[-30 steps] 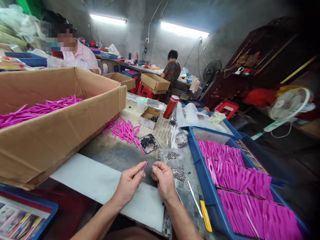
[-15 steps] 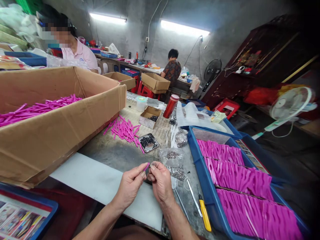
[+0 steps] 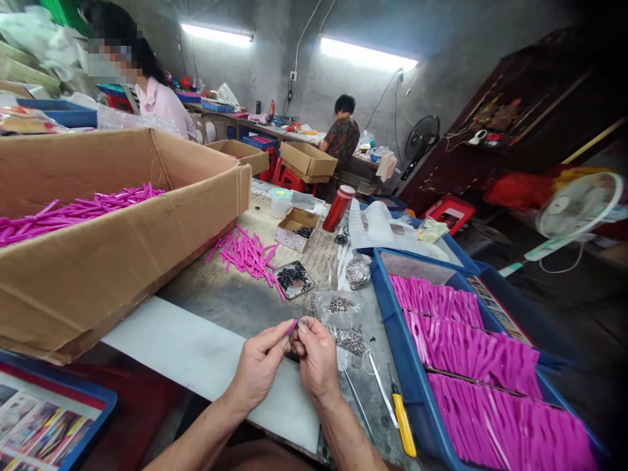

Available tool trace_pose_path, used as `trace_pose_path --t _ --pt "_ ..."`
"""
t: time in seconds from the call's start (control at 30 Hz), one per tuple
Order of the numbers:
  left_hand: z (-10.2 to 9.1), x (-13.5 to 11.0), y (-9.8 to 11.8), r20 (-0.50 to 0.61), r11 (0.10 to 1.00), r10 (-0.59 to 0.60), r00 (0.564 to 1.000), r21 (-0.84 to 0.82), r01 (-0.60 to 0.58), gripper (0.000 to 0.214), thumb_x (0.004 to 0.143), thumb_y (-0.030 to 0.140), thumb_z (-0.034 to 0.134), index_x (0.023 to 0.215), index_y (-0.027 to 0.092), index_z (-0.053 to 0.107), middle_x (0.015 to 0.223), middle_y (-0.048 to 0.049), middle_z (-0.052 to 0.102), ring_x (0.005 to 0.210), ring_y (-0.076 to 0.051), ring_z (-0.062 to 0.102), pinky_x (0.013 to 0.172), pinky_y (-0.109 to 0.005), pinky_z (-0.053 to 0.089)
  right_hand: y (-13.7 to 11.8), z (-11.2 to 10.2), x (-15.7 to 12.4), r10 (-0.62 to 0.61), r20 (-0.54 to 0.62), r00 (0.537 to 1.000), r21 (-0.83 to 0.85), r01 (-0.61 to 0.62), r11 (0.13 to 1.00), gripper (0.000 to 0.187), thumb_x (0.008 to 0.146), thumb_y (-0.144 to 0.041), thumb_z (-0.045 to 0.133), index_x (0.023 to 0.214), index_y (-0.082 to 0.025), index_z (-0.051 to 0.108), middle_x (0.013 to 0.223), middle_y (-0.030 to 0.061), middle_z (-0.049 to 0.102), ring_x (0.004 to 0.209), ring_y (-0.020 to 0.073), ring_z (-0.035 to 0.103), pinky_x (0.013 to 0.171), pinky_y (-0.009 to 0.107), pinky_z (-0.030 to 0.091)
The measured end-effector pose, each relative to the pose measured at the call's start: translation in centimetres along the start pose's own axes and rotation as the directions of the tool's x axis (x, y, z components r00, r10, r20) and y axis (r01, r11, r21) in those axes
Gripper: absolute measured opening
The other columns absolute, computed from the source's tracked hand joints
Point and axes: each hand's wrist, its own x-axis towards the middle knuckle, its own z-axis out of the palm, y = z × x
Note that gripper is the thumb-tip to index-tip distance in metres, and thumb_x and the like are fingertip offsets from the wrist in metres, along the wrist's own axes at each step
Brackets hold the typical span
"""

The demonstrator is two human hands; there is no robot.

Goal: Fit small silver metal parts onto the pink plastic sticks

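Observation:
My left hand (image 3: 258,366) is closed, pinching a short magenta plastic stick (image 3: 292,326) between thumb and forefinger. Close against the stick's far end, the fingertips of my right hand (image 3: 316,360) are pressed together; whatever they hold is too small to make out. Both hands are over the near edge of the worktable, above a pale flat board (image 3: 191,347). Beyond them lie a loose pile of magenta sticks (image 3: 248,252) and a small metal tray (image 3: 294,280) of tiny black parts. Clear bags of small metal parts (image 3: 339,305) lie just past my right hand.
A big cardboard box (image 3: 122,261) of magenta sticks fills the left. At right, a blue tray (image 3: 392,327) holds rows of magenta pieces. Tweezers (image 3: 383,389) and a yellow-handled tool (image 3: 403,418) lie beside my right forearm. Two people sit farther back.
My hands have come slightly closer, bringing the stick's end up to my right fingertips. The view has shifted a little, and the person at left has turned their head.

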Motion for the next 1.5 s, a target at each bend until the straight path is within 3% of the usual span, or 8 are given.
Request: trace_pose_path --t 0.23,0.43,0.6,0.73,0.97,1.17,1.4,1.5 --pt "-0.1 -0.2 -0.2 -0.006 0.999 0.022 1.0 0.027 -0.022 0.029 0.072 0.021 0.05 0.099 0.016 0.061 0.076 -0.0051 0.065 0.065 -0.015 0.057 0.063 -0.027 0.049 0.3 -0.6 0.0 -0.135 -0.035 0.99 -0.257 0.121 0.959 0.013 0.067 -0.029 0.057 0.071 -0.017 0.051 0.059 -0.0033 0.046 0.052 0.0096 0.041 0.047 0.021 0.032" --pt "0.2 -0.4 -0.1 -0.01 1.0 0.02 1.0 0.0 -0.02 0.028 0.072 0.021 0.05 0.097 0.017 0.063 0.086 -0.006 0.065 0.073 -0.017 0.058 0.067 -0.028 0.049 0.3 -0.4 -0.2 -0.09 0.032 0.995 -0.162 0.094 0.982 0.018 0.074 -0.035 0.049 0.069 -0.018 0.046 0.051 -0.0058 0.04 0.043 0.0081 0.036 0.041 0.02 0.028" --pt "0.3 -0.3 -0.1 -0.025 1.0 0.002 1.0 -0.014 -0.002 0.028 0.071 0.022 0.051 0.096 0.017 0.063 0.088 -0.0066 0.065 0.076 -0.019 0.059 0.065 -0.028 0.051 0.5 -0.4 -0.1 -0.091 0.034 0.995 -0.156 0.095 0.983 0.016 0.072 -0.034 0.052 0.071 -0.018 0.048 0.053 -0.0041 0.045 0.045 0.0086 0.04 0.043 0.02 0.031" --pt "0.3 -0.3 -0.2 -0.029 1.0 0.027 0.999 -0.013 -0.028 0.027 0.071 0.021 0.052 0.096 0.017 0.063 0.085 -0.0063 0.066 0.071 -0.017 0.06 0.063 -0.027 0.05 0.2 -0.4 -0.2 -0.11 0.026 0.994 -0.197 0.113 0.974 0.015 0.07 -0.031 0.054 0.07 -0.018 0.048 0.056 -0.004 0.046 0.047 0.0092 0.042 0.045 0.021 0.034" --pt "0.3 -0.7 -0.4 -0.023 1.0 0.001 1.0 -0.017 -0.001 0.029 0.072 0.021 0.05 0.098 0.017 0.062 0.085 -0.0066 0.064 0.069 -0.016 0.058 0.063 -0.026 0.05 -0.6 -0.1 -0.6 -0.179 0.073 0.981 -0.394 0.193 0.898 0.023 0.077 -0.037 0.043 0.064 -0.018 0.046 0.052 -0.0044 0.039 0.047 0.0095 0.038 0.045 0.021 0.032" --pt "0.3 -0.6 -0.4 -0.036 0.999 -0.018 0.999 -0.044 0.016 0.029 0.071 0.021 0.051 0.097 0.017 0.062 0.08 -0.0054 0.065 0.068 -0.016 0.058 0.06 -0.025 0.049 -0.5 -0.2 -0.4 -0.184 0.094 0.978 -0.4 0.206 0.893 0.021 0.076 -0.036 0.045 0.066 -0.018 0.049 0.052 -0.0037 0.043 0.048 0.0102 0.04 0.045 0.021 0.033" --pt "0.4 -0.6 -0.2 -0.03 0.997 -0.027 0.999 -0.069 0.025 0.03 0.071 0.021 0.052 0.099 0.017 0.062 0.081 -0.0055 0.065 0.067 -0.016 0.057 0.059 -0.025 0.049 -0.6 -0.4 -0.1 -0.216 0.002 0.976 -0.427 0.196 0.883 0.015 0.07 -0.032 0.053 0.068 -0.017 0.051 0.059 -0.0028 0.046 0.053 0.0105 0.041 0.05 0.022 0.035" --pt "0.5 -0.7 -0.3 -0.039 0.997 -0.011 0.999 -0.073 0.008 0.029 0.071 0.019 0.052 0.098 0.017 0.062 0.079 -0.005 0.064 0.066 -0.015 0.057 0.059 -0.024 0.049 -0.5 -0.4 -0.2 -0.233 0.018 0.972 -0.448 0.216 0.867 0.017 0.073 -0.033 0.05 0.066 -0.017 0.049 0.058 -0.0034 0.043 0.053 0.0102 0.039 0.05 0.022 0.033"
